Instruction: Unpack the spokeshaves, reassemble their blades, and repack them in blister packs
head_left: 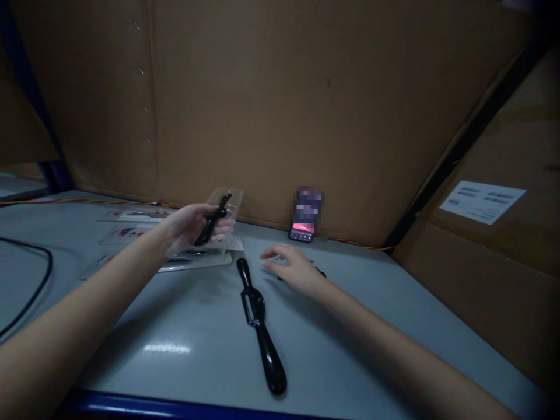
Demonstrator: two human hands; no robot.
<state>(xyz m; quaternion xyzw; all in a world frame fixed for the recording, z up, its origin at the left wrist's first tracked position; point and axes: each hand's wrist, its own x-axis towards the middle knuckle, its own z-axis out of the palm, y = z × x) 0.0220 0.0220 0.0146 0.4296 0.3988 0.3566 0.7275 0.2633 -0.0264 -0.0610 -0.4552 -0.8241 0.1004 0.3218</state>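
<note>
My left hand (199,227) is closed around a slim black handled tool (213,221), which tilts up and to the right. A clear plastic blister shell (236,201) shows just behind those fingers; whether the hand grips it too is unclear. On the table, between my two arms, lies a black spokeshave (258,309) with two handles and a slotted middle. My right hand (293,265) hovers to the right of its upper end, fingers curved and apart, with nothing between them. Beneath and behind that hand a small dark object (321,272) is mostly hidden.
Several flat clear packages (201,265) lie under and left of my left hand. A phone (301,233) leans on the cardboard wall (262,116) at the back. A black cable (50,262) curves at far left. The table's blue front edge (175,405) is nearest me.
</note>
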